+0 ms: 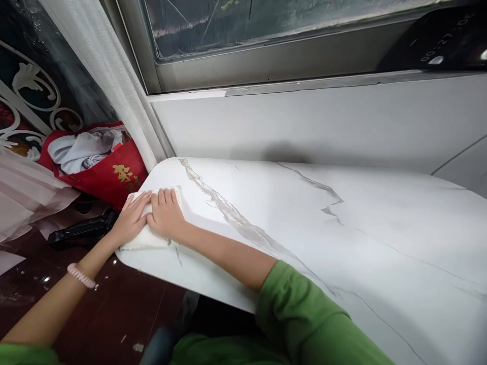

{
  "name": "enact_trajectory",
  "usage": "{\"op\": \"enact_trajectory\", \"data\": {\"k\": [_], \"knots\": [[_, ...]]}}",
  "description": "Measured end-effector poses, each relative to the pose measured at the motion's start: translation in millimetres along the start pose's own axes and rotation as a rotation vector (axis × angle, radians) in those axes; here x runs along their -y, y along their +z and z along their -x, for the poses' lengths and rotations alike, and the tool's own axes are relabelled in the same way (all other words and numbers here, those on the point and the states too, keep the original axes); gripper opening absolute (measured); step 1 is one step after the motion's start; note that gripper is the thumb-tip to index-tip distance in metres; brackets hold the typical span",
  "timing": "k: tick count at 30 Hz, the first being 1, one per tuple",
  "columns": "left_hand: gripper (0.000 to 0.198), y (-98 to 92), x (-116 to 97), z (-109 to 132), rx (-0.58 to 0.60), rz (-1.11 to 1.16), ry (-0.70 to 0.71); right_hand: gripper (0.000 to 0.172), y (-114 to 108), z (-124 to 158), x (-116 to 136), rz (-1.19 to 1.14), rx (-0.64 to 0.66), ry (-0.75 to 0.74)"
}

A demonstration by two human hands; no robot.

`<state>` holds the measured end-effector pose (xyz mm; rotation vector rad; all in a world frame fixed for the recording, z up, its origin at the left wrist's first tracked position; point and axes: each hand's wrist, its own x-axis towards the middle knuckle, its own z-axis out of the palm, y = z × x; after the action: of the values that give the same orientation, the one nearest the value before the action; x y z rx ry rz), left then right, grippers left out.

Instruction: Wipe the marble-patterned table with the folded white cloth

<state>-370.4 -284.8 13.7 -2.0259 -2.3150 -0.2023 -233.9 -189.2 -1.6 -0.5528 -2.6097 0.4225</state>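
A folded white cloth [146, 239] lies at the left end of the white marble-patterned table [327, 228]. My left hand [131, 219] rests flat on its left part, fingers stretched forward. Beside it, my right hand [166, 213] presses down on the cloth with the palm flat and fingers extended; the two hands touch near the thumbs. A pink coiled band [81, 276] circles my left wrist. The underside of the cloth is hidden.
A red bag [110, 175] stuffed with pale clothing stands past the table's left end. A white curtain [102, 66] hangs behind it, next to the metal window frame [266, 66]. A black object [81, 230] lies below the bag. The floor [114, 304] is dark red.
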Motion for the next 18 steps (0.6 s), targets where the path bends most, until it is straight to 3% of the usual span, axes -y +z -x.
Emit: {"op": "enact_trajectory", "data": {"k": [5, 11, 14, 18], "knots": [[0.057, 8.8, 16, -92, 0.037, 0.037, -0.012, 0.055, 2, -58, -56, 0.022, -0.05, 0.09], [0.052, 24.2, 9, -191, 0.029, 0.095, 0.081, 0.051, -5, -98, -127, 0.029, -0.096, 0.209], [0.051, 28.3, 1, -215, 0.034, 0.096, 0.11, 0.051, -7, -102, -146, 0.042, -0.134, 0.262], [0.05, 29.4, -6, -218, 0.039, 0.094, 0.116, 0.049, -8, -98, -152, 0.056, -0.16, 0.266]]}}
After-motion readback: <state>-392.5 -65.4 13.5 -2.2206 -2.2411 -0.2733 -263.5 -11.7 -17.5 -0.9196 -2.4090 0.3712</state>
